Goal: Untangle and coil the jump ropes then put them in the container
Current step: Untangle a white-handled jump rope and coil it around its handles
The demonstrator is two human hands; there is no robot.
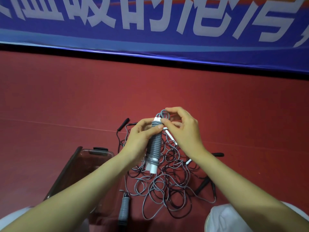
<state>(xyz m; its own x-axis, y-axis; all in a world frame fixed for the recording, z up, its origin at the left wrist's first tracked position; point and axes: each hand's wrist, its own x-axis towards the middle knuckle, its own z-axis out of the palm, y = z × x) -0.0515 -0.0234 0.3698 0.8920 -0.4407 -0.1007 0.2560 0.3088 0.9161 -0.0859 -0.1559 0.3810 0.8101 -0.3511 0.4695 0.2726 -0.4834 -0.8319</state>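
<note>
A grey jump rope is wound tightly round its two white handles into a bundle (154,147), held upright over the floor. My left hand (142,139) grips the bundle's middle. My right hand (183,129) pinches the rope's loose grey end loop at the top of the bundle. Below lies a tangled pile of grey and black ropes (167,186) on the red floor. A clear plastic container (80,171) stands at the left of the pile, partly hidden by my left forearm.
A coiled grey rope with black handles (123,209) lies beside the container. Black handles (122,123) (217,154) (203,185) and a white handle (171,136) stick out of the pile. A blue banner (150,22) closes off the far side.
</note>
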